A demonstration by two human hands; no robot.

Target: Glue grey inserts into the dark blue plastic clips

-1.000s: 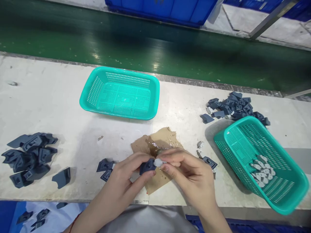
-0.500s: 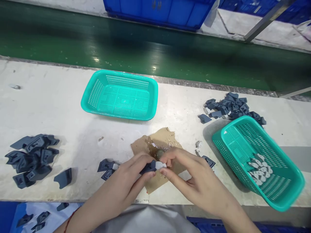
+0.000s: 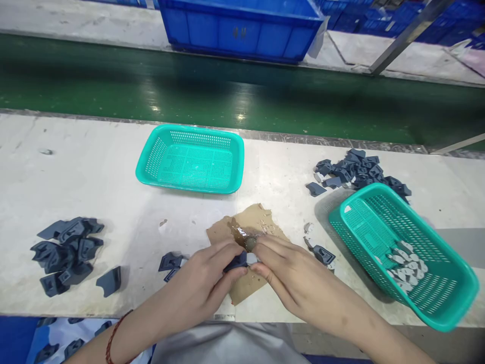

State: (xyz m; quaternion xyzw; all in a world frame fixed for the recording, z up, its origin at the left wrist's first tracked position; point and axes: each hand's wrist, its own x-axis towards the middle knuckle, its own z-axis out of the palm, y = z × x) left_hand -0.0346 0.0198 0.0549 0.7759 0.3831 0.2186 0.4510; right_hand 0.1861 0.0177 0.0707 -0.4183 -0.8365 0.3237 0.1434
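Observation:
My left hand (image 3: 215, 265) pinches a dark grey plastic piece (image 3: 238, 261) between thumb and fingers. Against its right end sits a small white piece (image 3: 251, 259), gripped by my right hand (image 3: 278, 265), whose fingers partly hide it. The two pieces touch; whether they are joined I cannot tell. Both hands are over a torn brown sheet (image 3: 246, 290) with a wet, shiny brown patch (image 3: 238, 232). A round greyish thing (image 3: 250, 243) lies on that patch, just beyond the fingertips. Several dark pieces (image 3: 170, 261) lie left of my left hand, and another dark piece (image 3: 323, 254) lies beyond my right wrist.
An empty green basket (image 3: 189, 184) stands at the back. The right green basket (image 3: 435, 253) sits tilted, with white pieces (image 3: 409, 265) inside. Dark pieces are heaped at left (image 3: 68, 247) and back right (image 3: 356, 169). Behind runs a green belt (image 3: 197, 91), then a blue crate (image 3: 242, 30).
My right-hand fingers have closed in further over the white piece, which shows less now. The view has tilted up a little and shifted left. Both hands still hold the pieces together.

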